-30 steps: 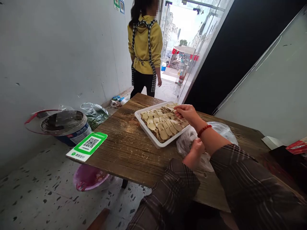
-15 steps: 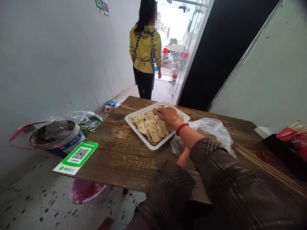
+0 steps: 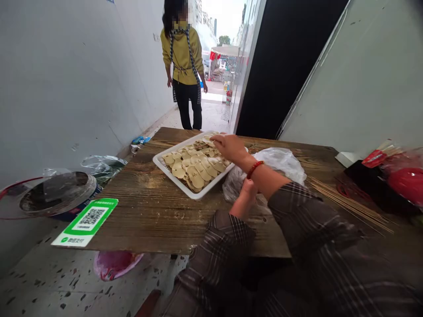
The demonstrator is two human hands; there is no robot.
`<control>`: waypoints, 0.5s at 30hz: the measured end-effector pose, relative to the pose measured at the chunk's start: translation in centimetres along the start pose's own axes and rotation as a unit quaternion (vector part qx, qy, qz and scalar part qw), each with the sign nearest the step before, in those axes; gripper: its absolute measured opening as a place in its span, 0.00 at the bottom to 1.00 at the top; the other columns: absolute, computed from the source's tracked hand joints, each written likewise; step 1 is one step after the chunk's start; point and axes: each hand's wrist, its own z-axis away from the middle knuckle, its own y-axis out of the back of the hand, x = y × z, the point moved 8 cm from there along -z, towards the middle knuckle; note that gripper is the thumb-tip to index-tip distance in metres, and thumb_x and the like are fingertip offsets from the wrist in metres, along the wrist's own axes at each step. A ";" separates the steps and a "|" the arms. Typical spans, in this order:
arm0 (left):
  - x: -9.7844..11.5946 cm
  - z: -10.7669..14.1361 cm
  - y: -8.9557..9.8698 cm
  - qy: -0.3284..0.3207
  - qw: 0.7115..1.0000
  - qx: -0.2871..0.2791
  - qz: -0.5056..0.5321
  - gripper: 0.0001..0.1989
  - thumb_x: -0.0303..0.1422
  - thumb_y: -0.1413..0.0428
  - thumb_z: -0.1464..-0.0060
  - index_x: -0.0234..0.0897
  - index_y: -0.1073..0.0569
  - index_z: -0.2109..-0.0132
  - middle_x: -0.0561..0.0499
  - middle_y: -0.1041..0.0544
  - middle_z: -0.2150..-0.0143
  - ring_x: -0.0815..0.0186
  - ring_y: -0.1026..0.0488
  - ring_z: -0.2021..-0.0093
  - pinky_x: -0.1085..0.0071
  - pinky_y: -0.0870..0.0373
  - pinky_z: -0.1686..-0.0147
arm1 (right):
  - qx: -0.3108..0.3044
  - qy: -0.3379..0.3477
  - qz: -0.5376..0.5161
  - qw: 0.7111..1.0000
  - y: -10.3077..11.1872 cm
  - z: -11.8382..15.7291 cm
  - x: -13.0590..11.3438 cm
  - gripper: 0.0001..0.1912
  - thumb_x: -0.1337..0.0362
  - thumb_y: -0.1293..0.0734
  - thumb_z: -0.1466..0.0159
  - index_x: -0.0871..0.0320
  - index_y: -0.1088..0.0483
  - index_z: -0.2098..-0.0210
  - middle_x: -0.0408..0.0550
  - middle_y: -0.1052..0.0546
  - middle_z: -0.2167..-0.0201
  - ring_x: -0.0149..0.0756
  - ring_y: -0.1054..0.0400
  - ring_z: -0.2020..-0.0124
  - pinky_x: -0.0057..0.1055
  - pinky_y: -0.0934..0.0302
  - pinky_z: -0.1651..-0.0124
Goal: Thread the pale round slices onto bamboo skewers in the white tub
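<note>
A white tray (image 3: 155, 162) stands on the wooden table, filled with overlapping rows of thin, pale yellow slices (image 3: 194, 176). Over the tray's far right part is my right hand (image 3: 229, 147), a red beaded bracelet on its wrist. Its fingers are bent and close together at the slices; anything between them is too small to make out. My left hand (image 3: 247, 193) is lower, beneath the right forearm and beside a crumpled clear plastic bag (image 3: 280, 160). Its fingers are hidden by the right arm and the bag.
Thin wooden skewers (image 3: 346, 202) lie on the table (image 3: 148, 220) at right, near a black box (image 3: 366, 180). A green QR-code card (image 3: 89, 220) sits at the left edge. Beyond are a bucket (image 3: 59, 193), a pink basin (image 3: 115, 264) and a person in an apron (image 3: 183, 57).
My right hand has moved slightly farther over the tray. More of my left hand now shows below the right forearm. The person has walked farther toward the doorway, and the view has shifted.
</note>
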 end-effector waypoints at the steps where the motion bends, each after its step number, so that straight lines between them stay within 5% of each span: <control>1: -0.3 -0.2 0.2 0.008 1.000 0.010 0.010 0.09 0.32 0.49 0.38 0.35 0.26 0.64 0.47 0.22 0.71 0.65 0.26 0.71 0.68 0.29 0.67 | 0.023 -0.004 -0.011 1.000 1.2 1.0 1.6 0.20 0.62 0.43 0.29 0.56 0.26 0.45 0.51 0.22 0.50 0.40 0.29 0.50 0.33 0.40 0.47; 8: 0.8 -0.6 0.5 0.018 1.000 0.020 0.000 0.14 0.42 0.43 0.43 0.34 0.29 0.60 0.49 0.21 0.70 0.70 0.24 0.75 0.75 0.30 0.73 | 0.133 -0.112 -0.029 0.984 8.3 11.6 14.3 0.17 0.64 0.40 0.34 0.60 0.21 0.54 0.50 0.19 0.58 0.40 0.27 0.56 0.34 0.38 0.50; 15: 4.4 -0.7 2.2 -0.100 0.985 0.093 -0.106 0.13 0.41 0.43 0.45 0.35 0.29 0.61 0.51 0.22 0.69 0.72 0.25 0.75 0.76 0.31 0.73 | 0.128 -0.211 0.030 0.969 9.4 22.5 24.3 0.17 0.62 0.39 0.36 0.60 0.20 0.56 0.54 0.18 0.57 0.43 0.26 0.58 0.36 0.36 0.55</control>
